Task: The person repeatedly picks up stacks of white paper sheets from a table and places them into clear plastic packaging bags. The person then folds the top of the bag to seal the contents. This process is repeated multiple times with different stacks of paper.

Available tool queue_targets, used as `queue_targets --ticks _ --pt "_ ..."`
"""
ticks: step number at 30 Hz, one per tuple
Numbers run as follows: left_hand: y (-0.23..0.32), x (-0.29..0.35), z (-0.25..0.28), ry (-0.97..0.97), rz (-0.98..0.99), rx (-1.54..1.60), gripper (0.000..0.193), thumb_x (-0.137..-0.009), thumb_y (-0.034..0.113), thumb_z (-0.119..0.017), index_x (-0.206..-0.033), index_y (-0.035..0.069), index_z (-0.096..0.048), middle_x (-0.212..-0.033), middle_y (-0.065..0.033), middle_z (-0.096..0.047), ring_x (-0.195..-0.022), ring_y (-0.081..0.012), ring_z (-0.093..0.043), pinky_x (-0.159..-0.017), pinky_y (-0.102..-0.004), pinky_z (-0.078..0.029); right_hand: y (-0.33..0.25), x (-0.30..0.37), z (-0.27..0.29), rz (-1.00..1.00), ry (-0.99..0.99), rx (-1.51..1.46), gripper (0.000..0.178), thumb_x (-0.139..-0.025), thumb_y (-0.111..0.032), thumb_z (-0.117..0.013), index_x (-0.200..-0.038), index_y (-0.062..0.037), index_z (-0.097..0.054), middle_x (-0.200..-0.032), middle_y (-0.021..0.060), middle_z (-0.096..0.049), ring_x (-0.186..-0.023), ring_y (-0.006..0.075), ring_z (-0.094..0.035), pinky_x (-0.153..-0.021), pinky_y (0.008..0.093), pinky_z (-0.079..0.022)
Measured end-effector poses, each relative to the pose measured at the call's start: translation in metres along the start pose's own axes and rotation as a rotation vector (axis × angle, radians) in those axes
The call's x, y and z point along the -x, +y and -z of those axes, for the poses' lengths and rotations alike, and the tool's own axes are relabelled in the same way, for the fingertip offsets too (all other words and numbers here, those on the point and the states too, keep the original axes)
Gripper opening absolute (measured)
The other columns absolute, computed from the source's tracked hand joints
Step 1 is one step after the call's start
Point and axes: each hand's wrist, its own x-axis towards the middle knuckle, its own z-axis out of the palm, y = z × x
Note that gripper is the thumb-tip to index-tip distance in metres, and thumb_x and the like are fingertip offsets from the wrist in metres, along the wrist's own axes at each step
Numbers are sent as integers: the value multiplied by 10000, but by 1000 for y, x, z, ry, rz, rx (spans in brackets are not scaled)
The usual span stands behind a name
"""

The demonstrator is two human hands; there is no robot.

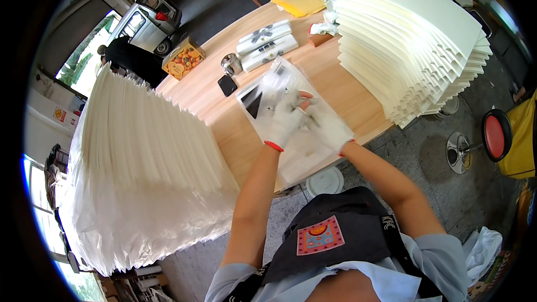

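Observation:
Both my hands wear white gloves with red cuffs and meet over a stack of clear plastic bags point(305, 154) on the wooden table. My left hand point(285, 123) lies over the middle of the bags, with bare fingertips showing near its far end. Close beside it, my right hand point(328, 126) reaches in from the right, its fingers meeting the left ones. Motion blurs the fingers of both hands, so their grip does not show. A dark printed panel point(252, 104) shows on the bags' left side.
A tall row of plastic-wrapped white sheets point(151, 173) stands at left. At right rises a stack of pale foam-like sheets point(403, 39). Beyond the bags are white rolls point(268, 45), a metal cup point(231, 64), a phone point(227, 85) and an orange-patterned box point(183, 60). A stool point(494, 136) stands right.

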Motion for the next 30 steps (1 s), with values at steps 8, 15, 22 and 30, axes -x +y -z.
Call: queue_targets --ticks 8,15,22,30 --pt "44 41 -82 -71 -349 -324 163 -842 66 -576 -1000 75 -613 -931 -147 -630 -813 -293 -621 -710 -313 -488 27 0 4 150 -216 533 304 -884 -280 -502 -1071 -70 -616 -909 101 -673 -839 267 -642 -760 384 -504" --pt "32 1 -58 97 -72 -40 178 -909 113 -539 -1058 40 -603 -909 -51 -651 -555 -56 -489 -503 -218 -404 -30 71 232 608 485 542 200 -866 -261 -590 -903 -84 -674 -907 70 -675 -837 242 -647 -755 340 -514" --pt "66 -44 -69 -138 -18 65 241 -921 156 -543 -1123 27 -564 -1011 -61 -650 -572 -58 -500 -513 -208 -414 0 92 372 91 337 1061 392 -807 -404 -603 -1044 -92 -629 -1029 100 -637 -981 267 -590 -865 354 -465" --pt "125 -73 -94 -362 46 346 429 -906 350 -574 -1186 28 -530 -1192 -104 -570 -1032 -174 -564 -866 -271 -465 -46 57 352 762 528 1273 125 -759 -244 -607 -764 -120 -602 -646 27 -552 -590 191 -541 -564 311 -438"
